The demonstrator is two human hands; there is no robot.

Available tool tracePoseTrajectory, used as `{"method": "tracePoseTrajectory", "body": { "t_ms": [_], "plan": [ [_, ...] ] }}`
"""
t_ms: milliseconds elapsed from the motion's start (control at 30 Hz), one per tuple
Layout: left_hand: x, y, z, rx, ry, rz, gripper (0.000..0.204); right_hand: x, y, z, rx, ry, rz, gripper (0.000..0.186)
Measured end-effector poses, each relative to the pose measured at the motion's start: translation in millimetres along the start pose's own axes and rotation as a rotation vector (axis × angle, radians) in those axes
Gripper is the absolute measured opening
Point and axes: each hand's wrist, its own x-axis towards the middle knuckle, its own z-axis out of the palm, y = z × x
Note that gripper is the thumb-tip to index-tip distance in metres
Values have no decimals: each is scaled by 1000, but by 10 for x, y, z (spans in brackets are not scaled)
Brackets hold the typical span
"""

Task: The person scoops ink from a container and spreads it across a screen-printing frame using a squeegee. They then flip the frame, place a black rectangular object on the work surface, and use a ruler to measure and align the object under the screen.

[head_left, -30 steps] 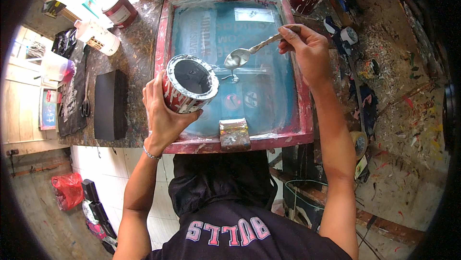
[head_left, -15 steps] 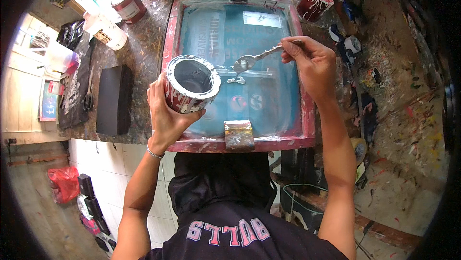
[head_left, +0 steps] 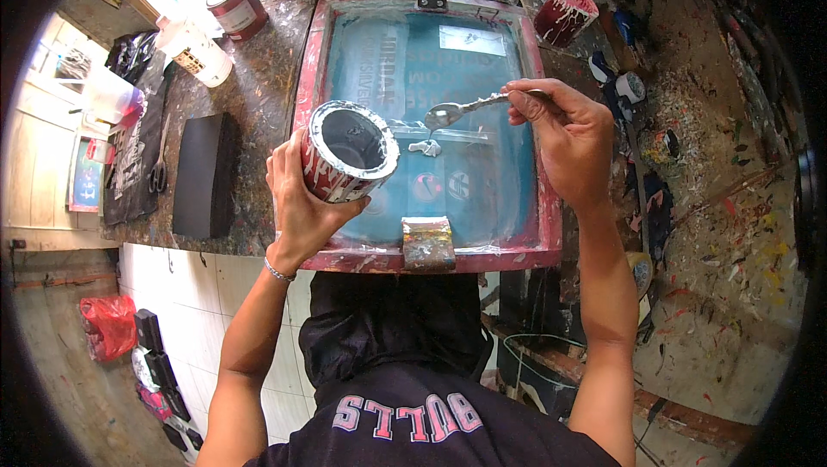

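Paint can (head_left: pixel 332 176) clasped mouth-up in left hand (head_left: pixel 303 208), seemingly against spills; spoon (head_left: pixel 472 107) pinched in right hand (head_left: pixel 568 140) above silkscreen (head_left: pixel 504 174).

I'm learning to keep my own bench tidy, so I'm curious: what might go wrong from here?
Grey paint lies on the blue screen near the coated spoon in the right hand; stray drips might land elsewhere.

The left hand holds the can, whose rim and side are paint-streaked, so its grip could get slippery.

The stained block lies over the red frame's near edge and might be knocked off.
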Motion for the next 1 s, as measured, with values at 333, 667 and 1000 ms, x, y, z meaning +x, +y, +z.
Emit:
{"method": "tracePoseTrajectory", "body": {
  "t_ms": [333,667,1000],
  "plan": [
    [7,98,79,151,-83,11,108,107,245,-80,271,225,170,15],
    [205,299,234,194,-202,53,105,192,437,344,298,11,204,16],
    [258,293,169,193,-271,-5,109,203,562,753,239,-127,275,15]
  ]
}}
